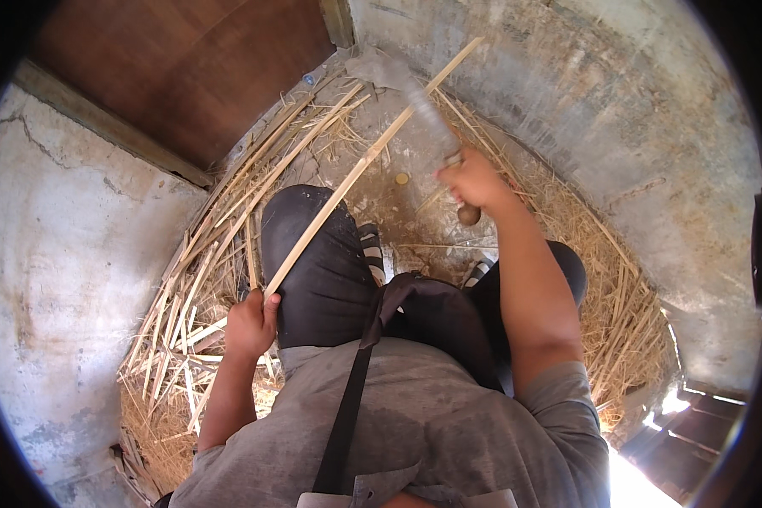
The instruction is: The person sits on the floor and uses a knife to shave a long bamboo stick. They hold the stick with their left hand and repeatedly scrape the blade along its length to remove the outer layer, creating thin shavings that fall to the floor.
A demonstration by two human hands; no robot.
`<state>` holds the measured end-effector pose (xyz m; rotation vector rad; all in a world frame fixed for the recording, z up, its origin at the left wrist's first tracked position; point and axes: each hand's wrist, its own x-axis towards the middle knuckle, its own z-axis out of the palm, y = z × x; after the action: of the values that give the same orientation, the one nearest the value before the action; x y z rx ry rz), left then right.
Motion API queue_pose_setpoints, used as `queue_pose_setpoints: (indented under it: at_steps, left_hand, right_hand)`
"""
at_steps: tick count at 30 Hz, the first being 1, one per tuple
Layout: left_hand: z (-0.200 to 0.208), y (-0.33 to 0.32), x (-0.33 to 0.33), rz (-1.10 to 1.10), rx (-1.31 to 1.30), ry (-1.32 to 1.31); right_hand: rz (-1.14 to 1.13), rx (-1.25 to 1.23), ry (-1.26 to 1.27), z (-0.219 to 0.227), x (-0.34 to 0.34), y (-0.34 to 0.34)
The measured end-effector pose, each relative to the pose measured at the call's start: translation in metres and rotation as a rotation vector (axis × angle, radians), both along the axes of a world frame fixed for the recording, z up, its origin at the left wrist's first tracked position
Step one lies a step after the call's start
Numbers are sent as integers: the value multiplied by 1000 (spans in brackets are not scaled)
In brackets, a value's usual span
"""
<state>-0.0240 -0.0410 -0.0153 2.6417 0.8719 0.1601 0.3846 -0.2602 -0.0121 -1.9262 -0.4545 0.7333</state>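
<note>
My left hand (252,322) is closed round the near end of a long, pale bamboo strip (347,180). The strip slants over my left knee, up and away to the right, its far end near the back wall. In my right hand (474,178) is the handle of a large knife (436,118), fingers wrapped tight and a round brown knob showing below the fist. Motion smears the blade, which points up and to the left. It crosses the strip in the picture; whether the two touch I cannot tell.
Split bamboo strips (229,224) lie heaped along the left wall. Fine shavings (622,317) pile up at the right. Stained walls (601,110) stand close on both sides, with a brown wooden panel (186,68) at the far left. A small yellowish disc (402,179) lies on the floor.
</note>
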Motion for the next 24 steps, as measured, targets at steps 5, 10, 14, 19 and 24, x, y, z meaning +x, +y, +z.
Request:
queue_pose_setpoints:
  at_steps: [5,10,14,19,24]
  left_hand:
    - [6,8,-3,-11,59,44]
    - [4,6,0,-18,46,22]
    - [1,0,2,7,59,15]
    - [2,-4,12,34,36,25]
    - [15,2,7,15,56,94]
  right_hand:
    - [425,-144,80,6,-14,9]
    - [240,15,153,-5,3,1]
    - [-18,153,151,-5,11,-3]
    - [212,-58,118,-14,-3,10]
    - [379,-49,145,0,-11,11]
